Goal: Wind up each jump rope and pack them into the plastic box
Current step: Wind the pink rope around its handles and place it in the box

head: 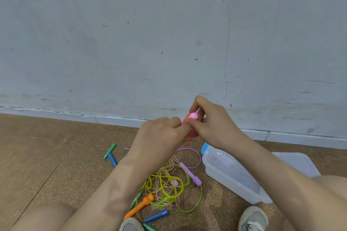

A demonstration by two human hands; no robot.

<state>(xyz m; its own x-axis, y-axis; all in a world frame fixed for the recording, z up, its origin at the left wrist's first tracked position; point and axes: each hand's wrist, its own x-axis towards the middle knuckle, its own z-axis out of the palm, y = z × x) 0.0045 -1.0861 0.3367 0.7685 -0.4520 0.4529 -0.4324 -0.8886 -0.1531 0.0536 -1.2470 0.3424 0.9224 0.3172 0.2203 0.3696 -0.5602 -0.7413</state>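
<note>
Both hands are raised in front of the wall, holding a red-pink jump rope handle (190, 120) between them. My left hand (161, 135) grips its lower part, and my right hand (210, 124) pinches its pink top end with fingers curled over it. Below on the floor lies a tangle of yellow-green rope (169, 184) and pink speckled rope (195, 153), with a purple handle (190, 173) and an orange handle (139, 206). The clear plastic box (231, 180) stands open at the right, under my right forearm.
Green and blue handles (110, 154) lie to the left of the tangle; more blue and green handles (156, 216) lie near my shoes (253, 218). The box lid (293, 161) lies behind the box. A wall with a baseboard (93, 116) runs close ahead.
</note>
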